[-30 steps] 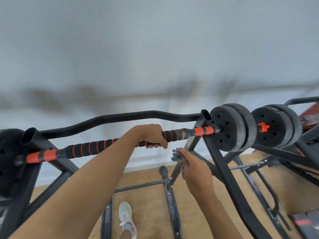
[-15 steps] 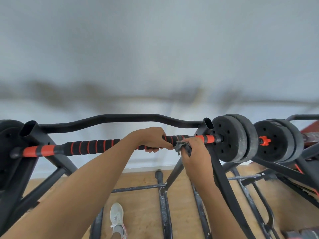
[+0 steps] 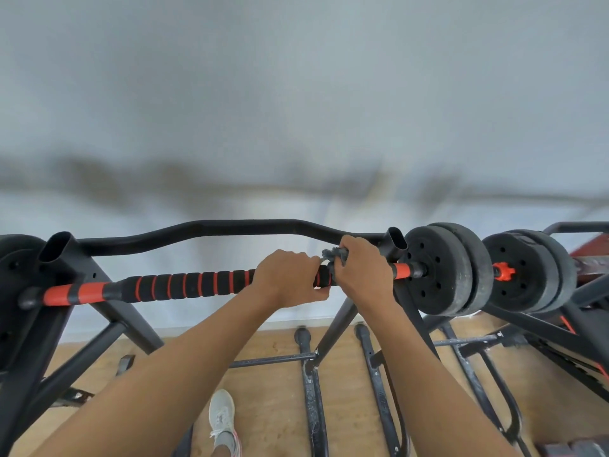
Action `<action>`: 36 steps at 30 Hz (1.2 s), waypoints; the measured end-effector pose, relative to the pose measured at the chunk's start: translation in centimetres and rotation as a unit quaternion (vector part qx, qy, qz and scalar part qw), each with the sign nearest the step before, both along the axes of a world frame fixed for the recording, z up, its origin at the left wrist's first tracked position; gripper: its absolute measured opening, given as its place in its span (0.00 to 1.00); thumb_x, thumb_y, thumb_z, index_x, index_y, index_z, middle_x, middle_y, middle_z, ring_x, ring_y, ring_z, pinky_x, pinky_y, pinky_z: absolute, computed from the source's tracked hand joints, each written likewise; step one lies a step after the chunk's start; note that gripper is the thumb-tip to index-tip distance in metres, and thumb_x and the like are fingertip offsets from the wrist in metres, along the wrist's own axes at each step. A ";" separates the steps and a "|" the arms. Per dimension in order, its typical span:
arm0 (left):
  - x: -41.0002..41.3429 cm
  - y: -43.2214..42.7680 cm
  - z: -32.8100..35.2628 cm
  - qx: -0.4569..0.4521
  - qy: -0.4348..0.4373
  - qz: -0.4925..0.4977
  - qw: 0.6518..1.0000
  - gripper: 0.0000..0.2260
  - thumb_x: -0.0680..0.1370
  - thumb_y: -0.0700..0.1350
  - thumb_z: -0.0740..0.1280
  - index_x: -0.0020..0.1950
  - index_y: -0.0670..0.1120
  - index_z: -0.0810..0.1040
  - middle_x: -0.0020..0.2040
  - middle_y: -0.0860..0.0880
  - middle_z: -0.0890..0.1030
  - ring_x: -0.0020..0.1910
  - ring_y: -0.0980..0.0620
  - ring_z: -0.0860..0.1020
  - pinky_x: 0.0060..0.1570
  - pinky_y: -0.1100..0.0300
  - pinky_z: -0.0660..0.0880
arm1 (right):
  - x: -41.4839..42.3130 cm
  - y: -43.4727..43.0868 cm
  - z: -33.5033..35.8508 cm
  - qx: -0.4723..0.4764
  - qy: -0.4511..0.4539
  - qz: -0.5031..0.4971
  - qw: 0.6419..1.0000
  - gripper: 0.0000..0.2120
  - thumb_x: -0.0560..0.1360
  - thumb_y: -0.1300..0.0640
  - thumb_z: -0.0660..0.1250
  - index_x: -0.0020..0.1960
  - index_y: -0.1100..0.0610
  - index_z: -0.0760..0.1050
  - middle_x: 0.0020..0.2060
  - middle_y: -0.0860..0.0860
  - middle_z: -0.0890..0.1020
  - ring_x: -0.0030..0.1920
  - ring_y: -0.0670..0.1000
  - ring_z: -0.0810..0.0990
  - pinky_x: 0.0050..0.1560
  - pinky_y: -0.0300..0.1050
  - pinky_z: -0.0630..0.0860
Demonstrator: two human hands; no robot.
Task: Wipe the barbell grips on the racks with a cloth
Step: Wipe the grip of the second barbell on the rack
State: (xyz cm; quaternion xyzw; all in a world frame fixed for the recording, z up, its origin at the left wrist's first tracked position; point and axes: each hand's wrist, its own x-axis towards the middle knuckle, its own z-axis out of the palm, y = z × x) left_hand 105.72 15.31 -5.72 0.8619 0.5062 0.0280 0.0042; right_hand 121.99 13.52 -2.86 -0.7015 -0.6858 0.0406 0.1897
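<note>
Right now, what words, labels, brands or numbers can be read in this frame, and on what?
None can be read.
The weight plates show holes only, no legible marking.
The barbell grip bears orange rings, no print.
The shoe shows no readable logo.
The cloth is plain.

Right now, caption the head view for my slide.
Right hand holds a cloth on the barbell grip; left hand grips beside it.
</note>
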 end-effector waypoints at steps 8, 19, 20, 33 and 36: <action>0.9 1.9 2.8 -0.388 -0.103 0.075 0.913 0.17 0.75 0.59 0.73 0.45 0.44 0.81 0.35 0.48 0.85 0.29 0.49 0.82 0.37 0.58 0.81 | -0.1 -1.1 0.2 -0.025 0.004 0.001 1.000 0.07 0.79 0.56 0.63 0.44 0.53 0.67 0.38 0.50 0.75 0.35 0.51 0.76 0.32 0.47 0.74; 1.9 -4.5 -0.5 0.061 0.015 0.061 0.996 0.11 0.82 0.56 0.64 0.55 0.49 0.77 0.35 0.54 0.76 0.33 0.51 0.79 0.41 0.56 0.79 | -1.0 -1.7 0.8 -0.055 -0.083 -0.006 0.995 0.05 0.76 0.60 0.63 0.47 0.54 0.67 0.42 0.50 0.74 0.37 0.55 0.76 0.35 0.47 0.69; 2.0 -4.6 -0.1 0.045 0.010 0.062 0.997 0.11 0.81 0.56 0.65 0.54 0.49 0.77 0.35 0.54 0.76 0.34 0.51 0.79 0.41 0.57 0.79 | -0.8 -1.9 0.8 -0.058 -0.080 -0.009 0.995 0.04 0.76 0.59 0.63 0.47 0.54 0.68 0.42 0.50 0.74 0.37 0.55 0.76 0.35 0.47 0.68; 2.4 -6.4 -1.1 0.057 -0.029 0.093 0.994 0.09 0.80 0.54 0.68 0.50 0.49 0.81 0.33 0.54 0.79 0.31 0.51 0.78 0.36 0.58 0.76 | 0.3 -4.0 0.1 -0.053 -0.080 0.012 0.995 0.05 0.77 0.58 0.64 0.47 0.52 0.68 0.41 0.48 0.75 0.39 0.53 0.76 0.34 0.47 0.71; 2.6 -7.4 -1.2 0.079 -0.030 0.101 0.991 0.09 0.81 0.53 0.69 0.56 0.50 0.81 0.37 0.53 0.81 0.34 0.52 0.79 0.41 0.58 0.79 | 0.2 -4.1 0.5 -0.058 -0.097 0.012 0.994 0.04 0.77 0.59 0.63 0.50 0.53 0.69 0.42 0.49 0.75 0.40 0.54 0.76 0.36 0.46 0.70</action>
